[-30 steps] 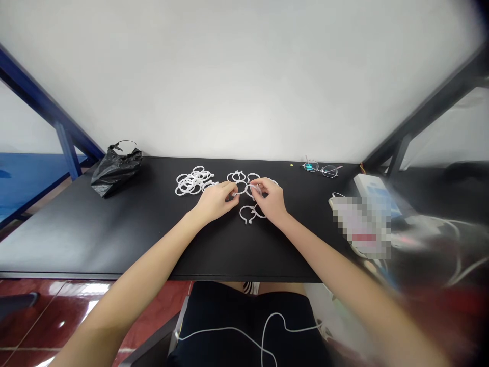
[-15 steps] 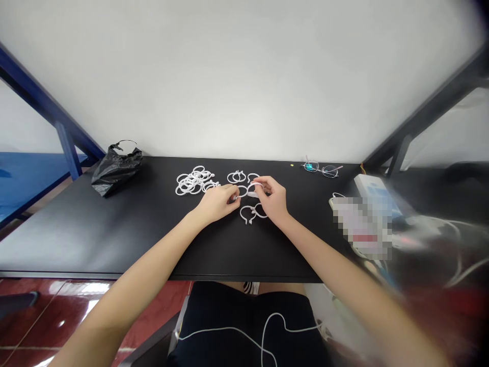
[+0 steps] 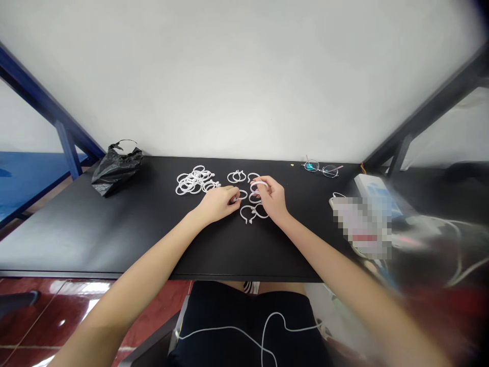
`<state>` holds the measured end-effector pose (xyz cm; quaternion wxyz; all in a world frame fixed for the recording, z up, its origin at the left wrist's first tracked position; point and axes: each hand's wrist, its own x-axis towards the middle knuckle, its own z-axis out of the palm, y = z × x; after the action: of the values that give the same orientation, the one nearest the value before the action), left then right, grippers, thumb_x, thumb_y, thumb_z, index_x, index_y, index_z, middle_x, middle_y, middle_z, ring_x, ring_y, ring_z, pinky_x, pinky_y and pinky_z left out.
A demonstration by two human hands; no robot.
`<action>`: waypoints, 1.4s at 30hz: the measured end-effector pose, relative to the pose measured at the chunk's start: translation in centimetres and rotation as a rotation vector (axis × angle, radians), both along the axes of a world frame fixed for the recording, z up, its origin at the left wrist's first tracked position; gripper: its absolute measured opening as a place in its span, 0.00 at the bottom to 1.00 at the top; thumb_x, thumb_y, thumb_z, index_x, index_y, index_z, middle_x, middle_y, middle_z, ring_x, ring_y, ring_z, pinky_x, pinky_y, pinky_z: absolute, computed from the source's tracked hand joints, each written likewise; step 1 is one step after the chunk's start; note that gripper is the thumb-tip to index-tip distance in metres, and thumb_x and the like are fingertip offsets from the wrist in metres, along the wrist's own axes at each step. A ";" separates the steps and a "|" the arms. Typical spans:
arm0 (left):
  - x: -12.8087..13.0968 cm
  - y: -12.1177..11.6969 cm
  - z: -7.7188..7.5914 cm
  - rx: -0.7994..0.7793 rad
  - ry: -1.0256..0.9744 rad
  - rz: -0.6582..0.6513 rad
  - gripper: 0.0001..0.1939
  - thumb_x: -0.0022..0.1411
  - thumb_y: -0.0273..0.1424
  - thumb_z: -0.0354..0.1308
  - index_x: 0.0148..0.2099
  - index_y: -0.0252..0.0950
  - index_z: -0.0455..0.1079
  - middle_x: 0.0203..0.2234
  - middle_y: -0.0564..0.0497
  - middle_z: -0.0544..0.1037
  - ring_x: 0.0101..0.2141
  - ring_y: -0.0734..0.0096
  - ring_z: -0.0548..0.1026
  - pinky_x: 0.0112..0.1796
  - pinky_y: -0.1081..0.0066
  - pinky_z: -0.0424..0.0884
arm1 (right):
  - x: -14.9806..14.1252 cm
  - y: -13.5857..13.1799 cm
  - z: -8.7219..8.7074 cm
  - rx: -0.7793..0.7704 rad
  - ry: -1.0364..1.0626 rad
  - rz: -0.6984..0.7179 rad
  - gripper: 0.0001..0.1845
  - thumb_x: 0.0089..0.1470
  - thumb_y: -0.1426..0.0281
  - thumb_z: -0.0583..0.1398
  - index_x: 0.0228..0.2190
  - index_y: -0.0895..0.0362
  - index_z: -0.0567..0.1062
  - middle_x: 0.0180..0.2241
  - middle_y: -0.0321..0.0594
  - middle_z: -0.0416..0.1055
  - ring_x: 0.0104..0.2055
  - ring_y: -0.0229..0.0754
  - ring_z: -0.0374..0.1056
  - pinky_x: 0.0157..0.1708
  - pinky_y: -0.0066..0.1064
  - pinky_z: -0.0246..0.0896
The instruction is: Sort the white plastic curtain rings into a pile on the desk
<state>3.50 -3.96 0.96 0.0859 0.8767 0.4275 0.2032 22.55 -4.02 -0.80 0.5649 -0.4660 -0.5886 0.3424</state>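
My left hand (image 3: 218, 205) is closed, thumb and fingers pinching a white plastic curtain ring (image 3: 243, 198) that sticks out to the right of the fingertips. Another white curtain ring (image 3: 260, 182) is pinched in my right hand (image 3: 274, 199), raised slightly over the table. Just below it, a further ring (image 3: 253, 200) shows partly behind the fingers; whether the hand touches it I cannot tell. Two rings (image 3: 246, 220) lie in front of my hands, and several more (image 3: 236, 178) lie just beyond them. A heap of white rings (image 3: 193, 181) sits beyond my left hand.
On the black table (image 3: 153, 239), a crumpled black plastic bag (image 3: 117, 171) stands at the left. Eyeglasses (image 3: 321, 169) rest near the wall. At the right are a white-and-blue box (image 3: 376, 193) and a blurred-out item (image 3: 362, 229). A white cable (image 3: 225, 329) crosses my lap.
The ring in my left hand now appears flatter. My right hand has shifted slightly left, its ring tilting, and the ring below it shows more clearly. The heap has not moved.
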 end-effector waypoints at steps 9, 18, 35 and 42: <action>-0.1 0.0 0.0 -0.005 -0.005 0.005 0.04 0.60 0.31 0.54 0.33 0.37 0.67 0.26 0.54 0.74 0.25 0.73 0.70 0.27 0.73 0.61 | -0.1 0.6 0.4 -0.179 0.164 0.105 0.26 0.54 0.45 0.56 0.34 0.56 0.75 0.34 0.42 0.77 0.24 0.36 0.72 0.22 0.26 0.68; -0.1 0.1 -0.1 0.024 0.004 -0.004 0.03 0.60 0.30 0.54 0.34 0.37 0.67 0.27 0.53 0.75 0.26 0.71 0.71 0.28 0.73 0.62 | -0.3 0.9 0.6 -0.237 0.206 0.145 0.24 0.50 0.46 0.60 0.32 0.56 0.76 0.39 0.44 0.77 0.32 0.40 0.74 0.26 0.29 0.72; -0.1 0.0 0.0 0.003 -0.007 0.016 0.03 0.61 0.31 0.55 0.35 0.37 0.68 0.28 0.53 0.75 0.26 0.72 0.70 0.28 0.73 0.62 | 0.0 1.2 -0.7 -0.172 0.056 0.093 0.09 0.45 0.67 0.63 0.32 0.56 0.75 0.37 0.41 0.76 0.38 0.41 0.73 0.34 0.31 0.70; -0.1 -0.2 0.5 0.038 -0.030 0.084 0.04 0.62 0.31 0.53 0.36 0.37 0.68 0.30 0.53 0.74 0.28 0.72 0.71 0.29 0.72 0.62 | 0.2 1.0 -1.0 -0.100 -0.104 0.054 0.09 0.45 0.70 0.61 0.33 0.55 0.75 0.37 0.40 0.76 0.35 0.42 0.73 0.33 0.33 0.69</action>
<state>3.42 -4.15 1.48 0.0669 0.8563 0.4588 0.2277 22.74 -3.01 -1.75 0.5002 -0.4945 -0.6118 0.3619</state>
